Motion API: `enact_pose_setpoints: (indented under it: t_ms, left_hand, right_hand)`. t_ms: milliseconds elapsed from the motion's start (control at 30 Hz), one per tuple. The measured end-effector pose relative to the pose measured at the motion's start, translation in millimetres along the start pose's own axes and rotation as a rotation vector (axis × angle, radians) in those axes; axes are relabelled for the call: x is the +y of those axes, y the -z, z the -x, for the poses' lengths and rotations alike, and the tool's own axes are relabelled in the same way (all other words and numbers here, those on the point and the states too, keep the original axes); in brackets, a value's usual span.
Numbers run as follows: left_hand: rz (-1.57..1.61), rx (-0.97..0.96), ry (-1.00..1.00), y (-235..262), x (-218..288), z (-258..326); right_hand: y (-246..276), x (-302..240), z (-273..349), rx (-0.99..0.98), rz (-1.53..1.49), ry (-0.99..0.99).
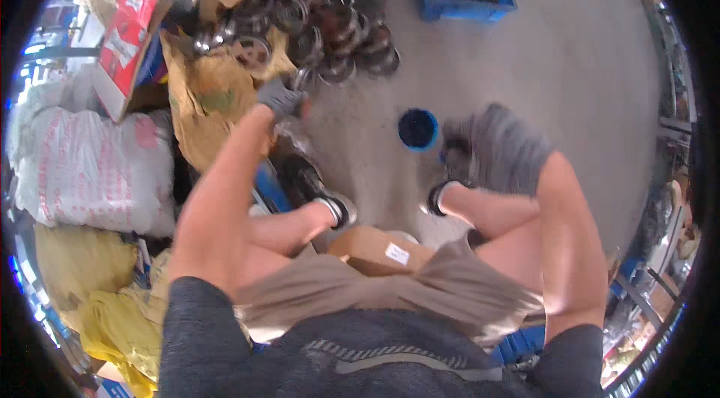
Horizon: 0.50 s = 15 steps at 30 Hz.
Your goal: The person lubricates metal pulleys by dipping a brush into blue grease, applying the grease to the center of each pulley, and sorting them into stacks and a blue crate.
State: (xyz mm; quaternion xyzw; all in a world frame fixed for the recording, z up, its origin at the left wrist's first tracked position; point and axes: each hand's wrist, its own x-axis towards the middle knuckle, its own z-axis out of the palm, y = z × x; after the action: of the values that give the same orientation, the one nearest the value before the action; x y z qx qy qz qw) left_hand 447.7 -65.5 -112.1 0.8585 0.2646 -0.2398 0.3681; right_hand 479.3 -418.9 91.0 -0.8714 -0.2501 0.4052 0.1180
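Spreading across the concrete floor (570, 76), a heap of round metal rings (337, 16) lies at the top, beside crumpled brown paper (206, 102). A white sack (82, 166) sits to the left, a blue crate (459, 7) of rings at the top right. The gloved left hand (280, 97) reaches to the heap's near edge, fingers curled around something small; what it holds cannot be told. The gloved right hand (499, 147) is blurred, its grip unclear, just beside a small blue round cup (417, 129).
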Motion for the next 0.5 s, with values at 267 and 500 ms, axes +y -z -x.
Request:
enact_pose_setpoints:
  t_ms: [267,500]
  left_hand:
    - [-0.473,0.539,-0.762,101,44,135]
    - [0.29,0.24,-0.533,103,32,182]
  right_hand:
    - [-55,48,-78,-0.029,-0.136,0.068]
    - [-163,87,-165,-0.106,0.019,-0.089]
